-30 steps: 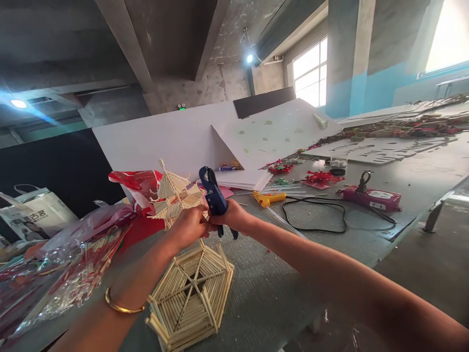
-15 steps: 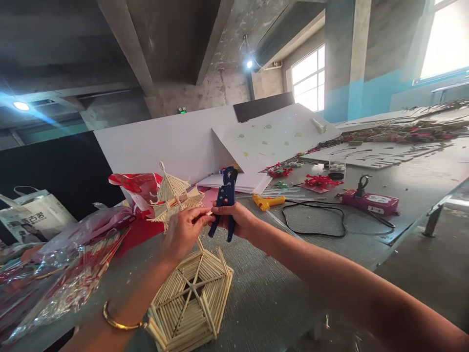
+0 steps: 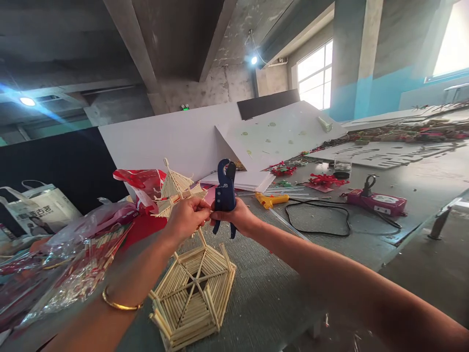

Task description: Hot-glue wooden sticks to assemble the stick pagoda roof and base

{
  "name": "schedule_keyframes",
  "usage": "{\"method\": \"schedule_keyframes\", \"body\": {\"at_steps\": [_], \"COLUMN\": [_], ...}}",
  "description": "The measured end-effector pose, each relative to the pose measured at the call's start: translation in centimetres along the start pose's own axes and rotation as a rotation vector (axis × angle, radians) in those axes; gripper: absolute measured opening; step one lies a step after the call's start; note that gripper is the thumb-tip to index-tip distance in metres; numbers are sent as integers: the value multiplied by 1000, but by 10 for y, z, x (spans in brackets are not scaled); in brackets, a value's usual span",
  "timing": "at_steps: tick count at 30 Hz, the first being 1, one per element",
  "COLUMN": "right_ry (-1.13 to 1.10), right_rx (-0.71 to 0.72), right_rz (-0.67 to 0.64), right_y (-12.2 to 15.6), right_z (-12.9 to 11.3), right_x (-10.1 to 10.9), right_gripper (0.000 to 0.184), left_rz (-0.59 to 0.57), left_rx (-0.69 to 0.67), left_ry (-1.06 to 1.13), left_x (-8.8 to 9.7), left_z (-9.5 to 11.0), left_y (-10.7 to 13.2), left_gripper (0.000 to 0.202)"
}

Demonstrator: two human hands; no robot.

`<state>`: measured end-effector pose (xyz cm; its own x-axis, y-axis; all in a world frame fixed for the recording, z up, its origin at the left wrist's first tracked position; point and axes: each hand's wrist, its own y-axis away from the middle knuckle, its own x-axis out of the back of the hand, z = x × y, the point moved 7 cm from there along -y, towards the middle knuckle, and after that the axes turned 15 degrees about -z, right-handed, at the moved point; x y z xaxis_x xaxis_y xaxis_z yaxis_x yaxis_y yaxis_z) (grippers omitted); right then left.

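Note:
My right hand is closed round the handles of blue cutting pliers, whose jaws point up. My left hand pinches a thin wooden stick right beside them; the stick is mostly hidden by my fingers. Just behind my left hand stands a small pagoda roof of sticks. Below both hands lies a hexagonal stick frame on the grey table.
Plastic bags of sticks lie at the left, a red bag behind the pagoda. A yellow glue gun, a black cable, a pink box and white foam boards sit further back.
The pliers turned from tilted left to upright, jaws up. My hands stayed together above the hexagonal frame, shifting a little to the right.

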<state>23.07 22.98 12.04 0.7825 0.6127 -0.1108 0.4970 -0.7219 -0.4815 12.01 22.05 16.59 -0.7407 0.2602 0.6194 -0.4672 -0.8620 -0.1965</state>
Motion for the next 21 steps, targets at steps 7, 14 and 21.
{"method": "schedule_keyframes", "body": {"at_steps": [7,14,21], "right_ry": [-125,-221,-280], "right_rx": [-1,-19,17], "right_rz": [43,78,-16], "right_y": [2,4,3], "right_z": [-1,-4,-1], "right_x": [0,-2,-7], "right_gripper": [30,28,25], "left_rz": [-105,-64,44], "left_rx": [19,-57,-85], "left_ry": [326,595,574], "left_x": [-4,-11,-4], "left_z": [-1,-17,-17], "left_y": [1,-3,-1], "left_gripper": [9,29,22]}}
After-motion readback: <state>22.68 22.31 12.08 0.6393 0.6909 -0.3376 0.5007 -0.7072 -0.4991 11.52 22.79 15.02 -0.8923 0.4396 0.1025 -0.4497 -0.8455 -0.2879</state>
